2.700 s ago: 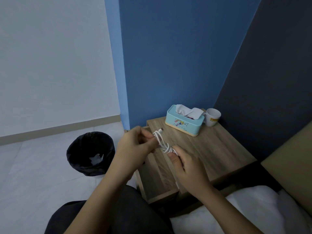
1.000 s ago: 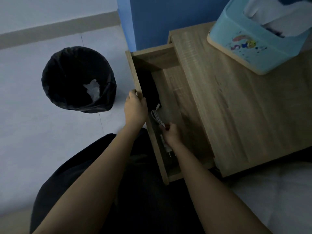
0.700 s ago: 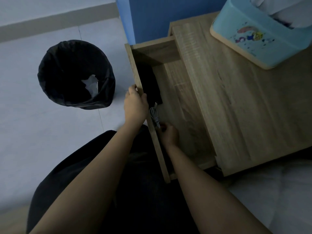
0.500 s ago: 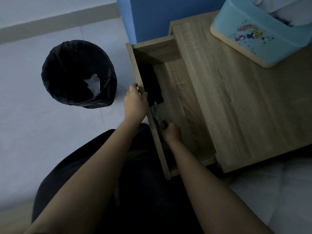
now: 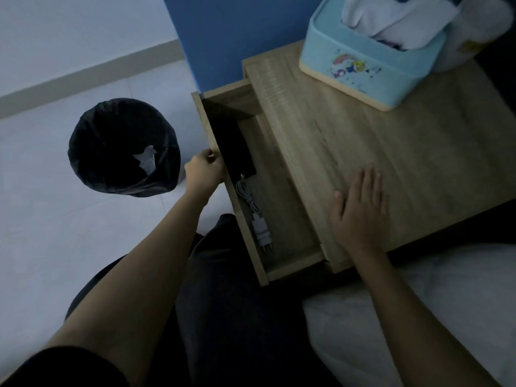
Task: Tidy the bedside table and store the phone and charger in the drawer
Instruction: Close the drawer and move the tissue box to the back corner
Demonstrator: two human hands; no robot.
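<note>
The wooden bedside table (image 5: 413,152) has its drawer (image 5: 282,219) pulled out toward me. Inside the drawer lie a black phone (image 5: 237,152) at the far end and a white charger (image 5: 258,219) with its coiled cable nearer me, prongs pointing my way. My left hand (image 5: 203,171) grips the drawer's front panel (image 5: 215,141) from the outside. My right hand (image 5: 360,205) lies flat, palm down, on the tabletop beside the drawer, holding nothing.
A light blue tissue box (image 5: 371,54) and a white mug (image 5: 474,37) stand at the back of the tabletop. A black-lined waste bin (image 5: 122,146) with paper inside sits on the floor to the left. White bedding (image 5: 435,308) lies at lower right.
My right hand has let go of the charger, left the drawer and settled flat on the tabletop. The charger now lies in the drawer. My left hand stays on the drawer front.
</note>
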